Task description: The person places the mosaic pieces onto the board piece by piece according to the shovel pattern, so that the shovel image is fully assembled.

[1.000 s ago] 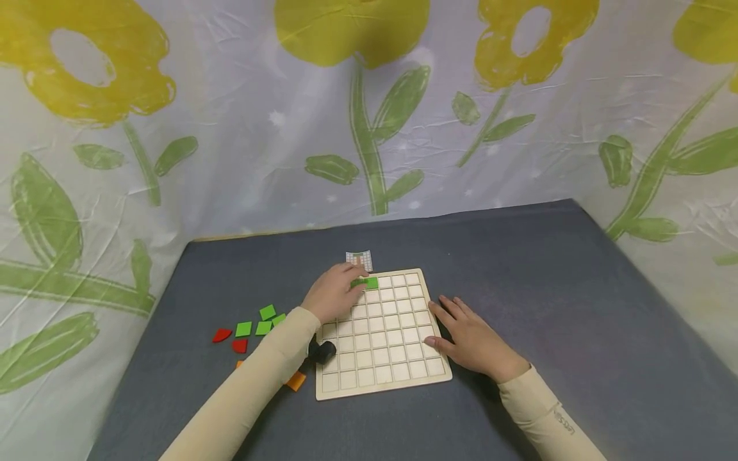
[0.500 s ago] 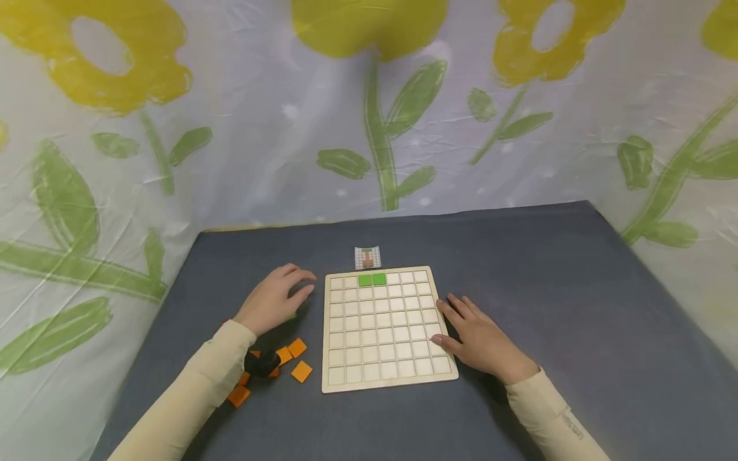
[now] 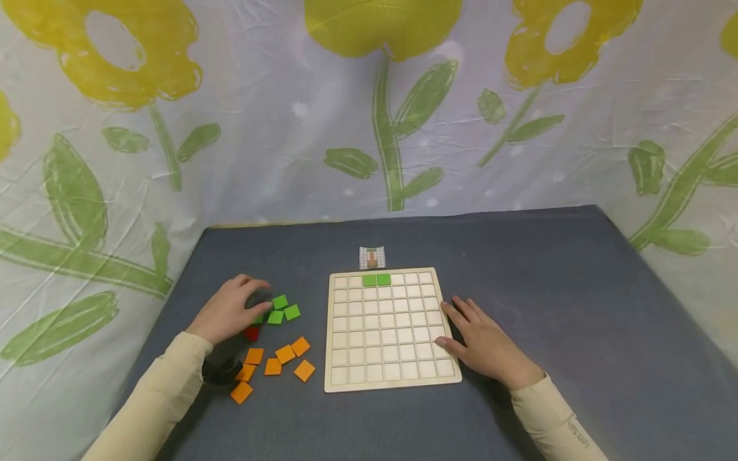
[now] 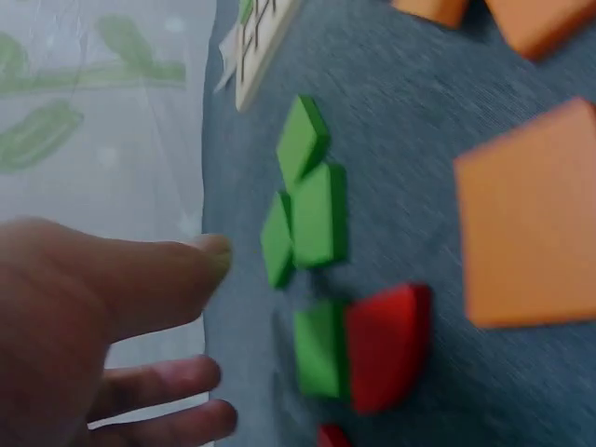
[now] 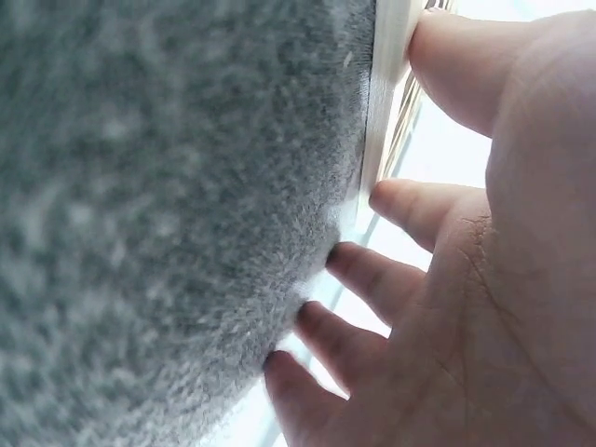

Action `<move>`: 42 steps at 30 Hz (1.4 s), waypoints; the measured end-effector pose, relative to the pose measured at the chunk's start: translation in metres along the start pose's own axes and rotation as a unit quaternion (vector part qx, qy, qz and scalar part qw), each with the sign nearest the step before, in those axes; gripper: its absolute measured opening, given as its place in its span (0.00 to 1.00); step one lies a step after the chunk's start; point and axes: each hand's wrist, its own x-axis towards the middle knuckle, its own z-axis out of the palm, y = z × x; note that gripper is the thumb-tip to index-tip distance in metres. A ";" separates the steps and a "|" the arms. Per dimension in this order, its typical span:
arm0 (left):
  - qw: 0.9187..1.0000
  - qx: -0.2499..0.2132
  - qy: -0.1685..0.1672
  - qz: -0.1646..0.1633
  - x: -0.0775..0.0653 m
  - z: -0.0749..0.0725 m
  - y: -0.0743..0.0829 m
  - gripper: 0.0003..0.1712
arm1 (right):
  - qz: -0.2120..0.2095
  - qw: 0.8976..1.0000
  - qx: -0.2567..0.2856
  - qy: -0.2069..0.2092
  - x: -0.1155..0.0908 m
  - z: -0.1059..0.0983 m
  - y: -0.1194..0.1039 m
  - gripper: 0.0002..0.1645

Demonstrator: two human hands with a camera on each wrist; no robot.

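Grey cloth is leaving the board free to slide

Lying just below the centre of the frame, the gridded board is carrying two green tiles in its top row, third and fourth from the left. Right of it, the right hand is spreading its fingers, gripping nothing, thumb and a fingertip resting on the board's edge; uneven pressure could be skewing the board and jolting both tiles. At left, the left hand is hovering half-curved, thumb standing apart, nothing visible in its grasp. The small card is lying just above the board, where a stray finger could be knocking it. Lower left, orange tiles are lying near the black wrist device, which could be dragging them. Beside the left hand, loose green tiles are crowding together; one is seemingly touching a red piece, so a careless pinch could be shifting both.
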 end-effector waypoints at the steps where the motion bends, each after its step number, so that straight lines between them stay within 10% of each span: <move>1: 1.000 0.001 -0.007 -0.005 -0.001 0.001 -0.003 0.23 | 0.000 1.000 0.005 0.001 0.000 0.000 0.000 0.42; 42: 0.999 -0.019 -0.026 0.022 -0.011 0.010 -0.010 0.13 | 0.000 1.000 0.002 0.004 0.000 -0.001 -0.003 0.42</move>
